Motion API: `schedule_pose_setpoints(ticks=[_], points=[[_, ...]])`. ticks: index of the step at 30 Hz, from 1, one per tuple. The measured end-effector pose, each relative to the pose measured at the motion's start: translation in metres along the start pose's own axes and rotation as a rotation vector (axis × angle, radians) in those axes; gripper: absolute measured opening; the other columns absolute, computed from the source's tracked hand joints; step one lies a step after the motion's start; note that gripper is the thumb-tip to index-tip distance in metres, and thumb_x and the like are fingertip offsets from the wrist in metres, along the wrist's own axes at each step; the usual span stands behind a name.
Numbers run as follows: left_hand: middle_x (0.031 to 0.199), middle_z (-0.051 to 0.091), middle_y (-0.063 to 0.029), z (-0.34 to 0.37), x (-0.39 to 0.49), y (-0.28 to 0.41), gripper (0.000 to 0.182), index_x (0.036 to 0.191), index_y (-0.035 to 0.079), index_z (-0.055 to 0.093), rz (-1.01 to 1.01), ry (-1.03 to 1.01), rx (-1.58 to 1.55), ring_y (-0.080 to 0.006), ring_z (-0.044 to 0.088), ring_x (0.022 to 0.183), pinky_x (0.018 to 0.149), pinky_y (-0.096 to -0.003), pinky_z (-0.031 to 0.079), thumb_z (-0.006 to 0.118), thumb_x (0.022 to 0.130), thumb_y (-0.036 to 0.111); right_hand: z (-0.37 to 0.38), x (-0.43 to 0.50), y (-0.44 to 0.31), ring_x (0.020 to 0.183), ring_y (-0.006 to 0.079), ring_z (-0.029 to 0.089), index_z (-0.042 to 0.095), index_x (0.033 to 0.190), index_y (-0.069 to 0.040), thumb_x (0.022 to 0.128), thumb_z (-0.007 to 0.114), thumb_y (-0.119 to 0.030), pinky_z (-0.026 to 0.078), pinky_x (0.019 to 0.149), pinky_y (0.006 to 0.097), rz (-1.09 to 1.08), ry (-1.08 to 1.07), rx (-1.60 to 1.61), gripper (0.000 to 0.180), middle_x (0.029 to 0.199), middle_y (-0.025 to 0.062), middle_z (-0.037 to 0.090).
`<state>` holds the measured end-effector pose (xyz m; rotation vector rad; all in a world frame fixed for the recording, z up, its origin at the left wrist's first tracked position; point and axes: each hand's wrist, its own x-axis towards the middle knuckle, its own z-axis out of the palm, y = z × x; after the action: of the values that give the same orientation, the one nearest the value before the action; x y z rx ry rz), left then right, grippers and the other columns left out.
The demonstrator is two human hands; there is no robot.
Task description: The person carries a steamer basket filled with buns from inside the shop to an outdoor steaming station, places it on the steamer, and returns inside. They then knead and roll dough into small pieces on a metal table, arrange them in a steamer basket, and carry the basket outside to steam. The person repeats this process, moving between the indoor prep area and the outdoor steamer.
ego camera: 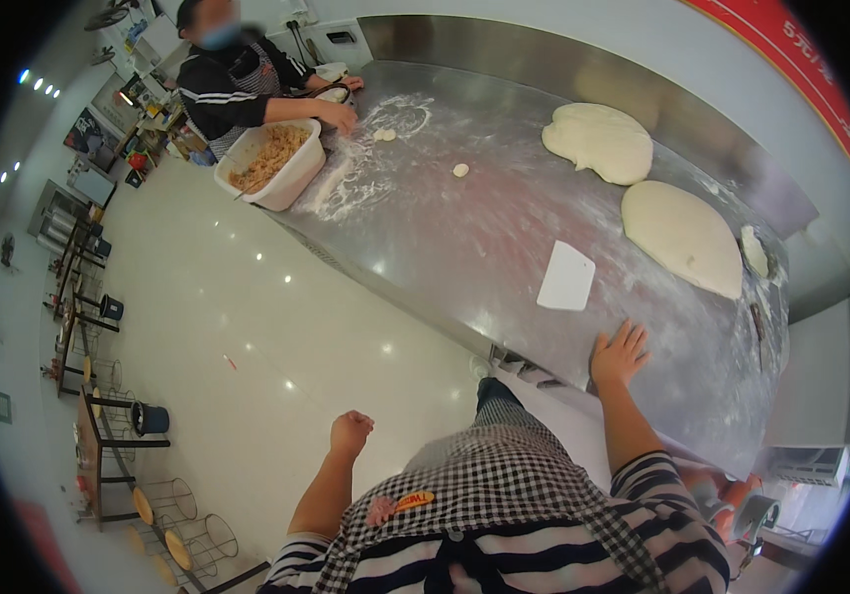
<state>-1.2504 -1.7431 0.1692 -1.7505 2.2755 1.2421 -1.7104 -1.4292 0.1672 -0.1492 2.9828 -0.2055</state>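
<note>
My right hand (621, 355) lies palm down with spread fingers on the near edge of a stainless steel table (469, 252). Nothing is held in it. Just beyond it lies a white dough scraper (567, 276). My left hand (353, 432) hangs over the floor with its fingers curled in, and no object shows in it. Two large slabs of dough, one farther off (599, 141) and one nearer (683, 236), rest toward the back of the table. A small dough piece (460, 170) sits mid-table, and a few more (385, 135) lie by the loose flour.
A masked co-worker (232, 82) stands at the far left end, hands over the table. Beside them is a white tub of filling (306, 160). A dark thin tool (757, 327) and a dough scrap (754, 251) lie at the right. Tables and stools (176, 549) line the left side.
</note>
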Motion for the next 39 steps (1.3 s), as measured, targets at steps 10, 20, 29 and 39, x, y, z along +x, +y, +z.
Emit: schedule_pose_setpoints(ticks=[10,20,29,39], points=[[0.073,0.070,-0.0120,-0.012,0.145,0.241,0.038,0.079,0.001,0.067,0.171,-0.225,0.167,-0.0286,0.068,0.070,0.069,-0.0384,0.052,0.062,0.091,0.037,-0.011,0.153,-0.055,0.152,0.0287,0.011,0.030,0.155,-0.017,0.102,0.037,-0.042,0.007,0.120,0.0552,0.103,0.040,-0.018,0.059,0.164,0.0121,0.017],[0.116,0.068,-0.0123,0.081,0.241,0.411,0.032,0.122,0.000,0.061,0.611,-0.899,0.065,-0.0226,0.065,0.105,0.092,-0.0336,0.051,0.062,0.095,0.018,0.024,0.102,-0.080,0.112,0.0372,0.055,0.060,0.121,0.001,0.092,0.054,-0.020,0.041,0.099,0.0491,0.223,0.162,0.401,0.036,0.117,0.0209,0.061],[0.110,0.065,-0.0204,0.174,0.215,0.475,0.061,0.125,0.001,0.055,1.173,-0.782,0.397,-0.0357,0.064,0.101,0.087,-0.0434,0.051,0.077,0.079,0.034,0.030,0.094,-0.188,0.094,0.0332,0.065,0.061,0.119,0.005,0.099,0.052,-0.033,0.053,0.084,0.0422,0.773,-0.235,1.702,0.044,0.105,0.0202,0.067],[0.110,0.065,-0.0250,0.176,0.212,0.533,0.041,0.120,0.002,0.059,1.465,-0.782,1.130,-0.0407,0.063,0.105,0.088,-0.0478,0.050,0.065,0.079,0.000,0.015,0.050,-0.140,0.140,0.0295,0.038,0.049,0.143,-0.020,0.098,0.051,-0.048,0.027,0.115,0.0506,0.030,0.032,0.560,0.053,0.150,0.0072,0.044]])
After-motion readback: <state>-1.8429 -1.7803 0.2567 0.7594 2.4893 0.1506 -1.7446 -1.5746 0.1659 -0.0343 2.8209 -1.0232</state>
